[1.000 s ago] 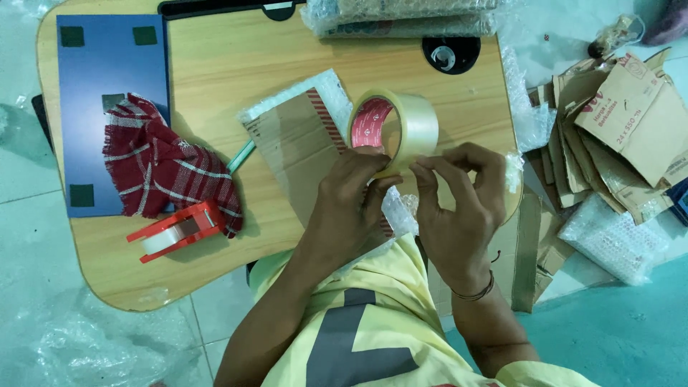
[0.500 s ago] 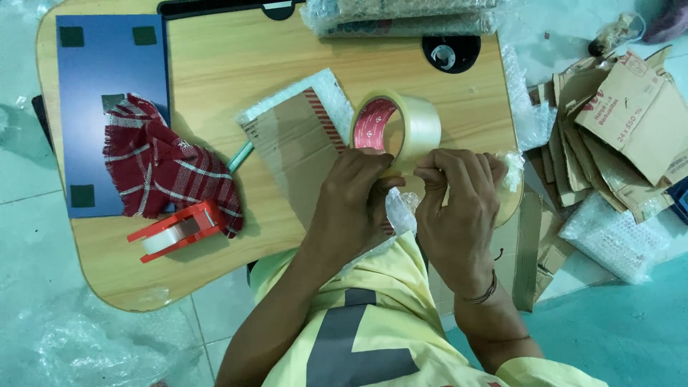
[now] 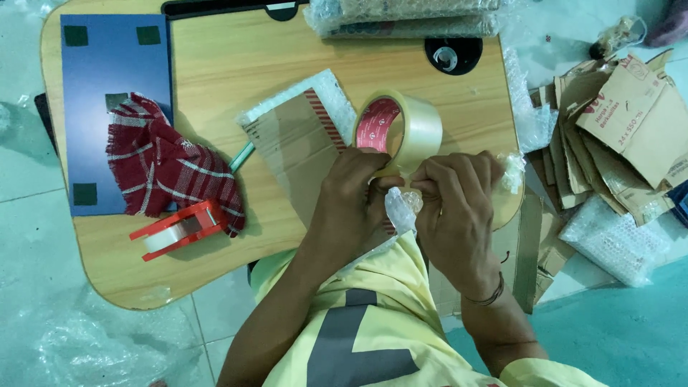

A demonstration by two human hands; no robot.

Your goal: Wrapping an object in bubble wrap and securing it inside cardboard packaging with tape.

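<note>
My left hand (image 3: 355, 201) grips the lower rim of a roll of clear packing tape (image 3: 405, 129) with a red core, held upright on edge above the wooden table (image 3: 236, 72). My right hand (image 3: 455, 208) pinches at the tape's edge right beside it, over a small item wrapped in bubble wrap (image 3: 401, 208). A flat brown cardboard piece (image 3: 294, 143) with a red-striped edge lies under the left hand.
A red checked cloth (image 3: 168, 168) lies on a blue board (image 3: 107, 79) at the left, with a red tape dispenser (image 3: 183, 228) below it. Bubble-wrap rolls (image 3: 408, 18) sit at the table's far edge. Cardboard scraps (image 3: 616, 136) and bubble wrap (image 3: 609, 240) pile on the floor at right.
My right hand's fingers have shifted slightly lower and closer to the left hand at the roll's edge. The roll and everything else stay in place.
</note>
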